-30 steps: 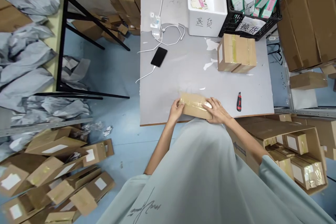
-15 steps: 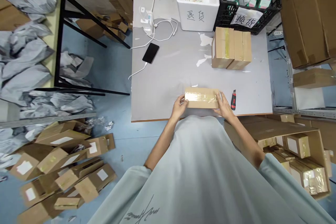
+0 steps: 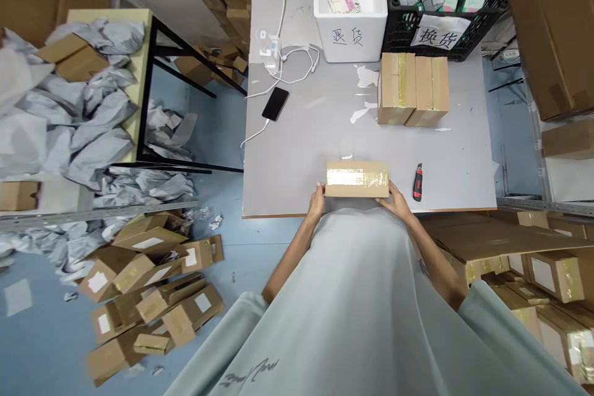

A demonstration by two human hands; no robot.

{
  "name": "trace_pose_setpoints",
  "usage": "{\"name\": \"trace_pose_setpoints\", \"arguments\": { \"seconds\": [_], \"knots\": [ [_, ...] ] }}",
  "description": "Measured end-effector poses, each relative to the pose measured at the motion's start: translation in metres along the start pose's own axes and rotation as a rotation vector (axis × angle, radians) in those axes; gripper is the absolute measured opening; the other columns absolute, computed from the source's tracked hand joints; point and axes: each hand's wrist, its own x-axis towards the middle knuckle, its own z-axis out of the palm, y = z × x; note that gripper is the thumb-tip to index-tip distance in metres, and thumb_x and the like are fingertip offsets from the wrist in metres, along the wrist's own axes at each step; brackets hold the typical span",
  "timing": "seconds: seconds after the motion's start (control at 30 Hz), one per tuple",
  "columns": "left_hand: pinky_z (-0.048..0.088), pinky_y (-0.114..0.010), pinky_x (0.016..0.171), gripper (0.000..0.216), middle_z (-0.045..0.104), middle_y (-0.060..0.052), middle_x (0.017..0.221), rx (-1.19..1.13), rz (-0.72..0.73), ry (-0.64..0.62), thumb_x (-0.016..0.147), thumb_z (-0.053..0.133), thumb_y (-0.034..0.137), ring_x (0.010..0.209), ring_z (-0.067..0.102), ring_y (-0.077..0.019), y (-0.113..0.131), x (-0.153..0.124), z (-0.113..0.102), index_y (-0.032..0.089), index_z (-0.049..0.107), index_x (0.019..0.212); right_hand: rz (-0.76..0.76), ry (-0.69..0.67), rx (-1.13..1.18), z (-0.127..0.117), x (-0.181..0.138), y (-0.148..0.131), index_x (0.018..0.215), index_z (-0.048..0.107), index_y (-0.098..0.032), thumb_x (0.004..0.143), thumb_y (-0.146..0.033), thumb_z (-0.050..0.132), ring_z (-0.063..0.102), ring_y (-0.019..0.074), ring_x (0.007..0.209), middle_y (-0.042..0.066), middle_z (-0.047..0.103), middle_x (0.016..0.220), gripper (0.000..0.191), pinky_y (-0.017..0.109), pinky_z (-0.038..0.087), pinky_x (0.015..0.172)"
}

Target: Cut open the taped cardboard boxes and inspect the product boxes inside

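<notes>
Close to my body, a small cardboard box (image 3: 356,180) with shiny clear tape across it is held level at the table's front edge. My left hand (image 3: 317,199) grips its left end, and my right hand (image 3: 394,201) grips its right end, fingers partly hidden beneath and behind it. To the right of the box, a red and black utility knife (image 3: 417,182) lies on the grey table (image 3: 297,142). Two taped cardboard boxes (image 3: 413,90) stand side by side farther back.
A white bin (image 3: 350,37) and a black crate (image 3: 464,43) of green and pink boxes stand at the back. A phone (image 3: 275,104) on a cable lies at left. Opened cartons (image 3: 190,315) cover the floor; a large carton (image 3: 501,238) stands at right.
The camera view has shifted left. Both hands still hold the box, and my fingers have moved lower around its ends.
</notes>
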Motion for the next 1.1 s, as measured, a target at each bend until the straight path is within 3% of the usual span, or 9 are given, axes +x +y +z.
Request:
{"name": "trace_pose_setpoints", "arguments": {
  "seconds": [0.07,0.17,0.3,0.53,0.8,0.93,1.1],
  "knots": [
    [0.044,-0.056,0.136,0.075,0.076,-0.015,0.155,0.012,0.036,-0.008,0.114,0.032,0.074,0.160,0.059,-0.0346,0.002,-0.003,0.000,0.021,0.082,0.134,0.009,0.050,0.034,-0.011,0.005,-0.009,0.160,0.064,-0.019,0.090,-0.082,0.073,0.051,0.0378,0.164,0.020,0.060,0.170,0.095,0.060,0.039,0.138],
    [0.044,-0.052,0.137,0.084,0.067,-0.015,0.166,-0.002,0.094,-0.036,0.112,0.029,0.080,0.167,0.051,-0.0335,0.005,-0.007,0.004,0.020,0.082,0.136,0.071,0.121,0.125,-0.028,0.012,-0.020,0.144,0.076,-0.020,0.094,-0.087,0.065,0.065,0.0375,0.150,0.018,0.070,0.159,0.084,0.056,0.051,0.130],
    [0.049,-0.057,0.132,0.088,0.072,-0.019,0.158,-0.073,0.092,-0.116,0.111,0.030,0.083,0.156,0.064,-0.0370,0.010,-0.007,0.017,0.017,0.079,0.141,0.207,0.119,0.145,-0.038,0.024,-0.025,0.121,0.082,-0.018,0.092,-0.091,0.065,0.079,0.0394,0.120,0.018,0.085,0.130,0.080,0.060,0.062,0.116],
    [0.054,-0.056,0.126,0.070,0.077,-0.018,0.151,-0.066,0.116,-0.116,0.111,0.046,0.075,0.146,0.070,-0.0357,0.019,0.006,0.029,0.019,0.078,0.139,0.193,0.065,0.379,-0.031,0.043,-0.022,0.143,0.074,-0.018,0.085,-0.090,0.074,0.071,0.0377,0.146,0.018,0.073,0.158,0.092,0.056,0.054,0.129],
    [0.053,-0.053,0.127,0.058,0.069,-0.020,0.162,-0.074,-0.010,-0.073,0.115,0.049,0.058,0.147,0.069,-0.0333,-0.004,-0.002,0.021,0.016,0.074,0.146,0.265,-0.040,0.382,-0.038,0.018,0.004,0.147,0.075,-0.017,0.078,-0.086,0.085,0.065,0.0402,0.154,0.017,0.070,0.163,0.098,0.060,0.046,0.136],
    [0.057,-0.052,0.123,0.060,0.062,-0.023,0.169,-0.072,-0.085,-0.041,0.117,0.045,0.056,0.142,0.073,-0.0341,-0.016,-0.007,0.024,0.013,0.071,0.150,0.263,-0.121,0.375,-0.035,0.004,0.014,0.154,0.072,-0.020,0.074,-0.080,0.092,0.064,0.0402,0.156,0.014,0.066,0.168,0.103,0.061,0.045,0.137],
    [0.060,-0.049,0.119,0.062,0.059,-0.023,0.172,-0.067,-0.093,-0.022,0.118,0.043,0.059,0.141,0.074,-0.0334,-0.012,-0.006,0.027,0.012,0.070,0.148,0.224,-0.131,0.340,-0.030,0.004,0.018,0.152,0.075,-0.022,0.076,-0.082,0.089,0.064,0.0411,0.154,0.014,0.068,0.165,0.098,0.063,0.045,0.135]
  ]
}}
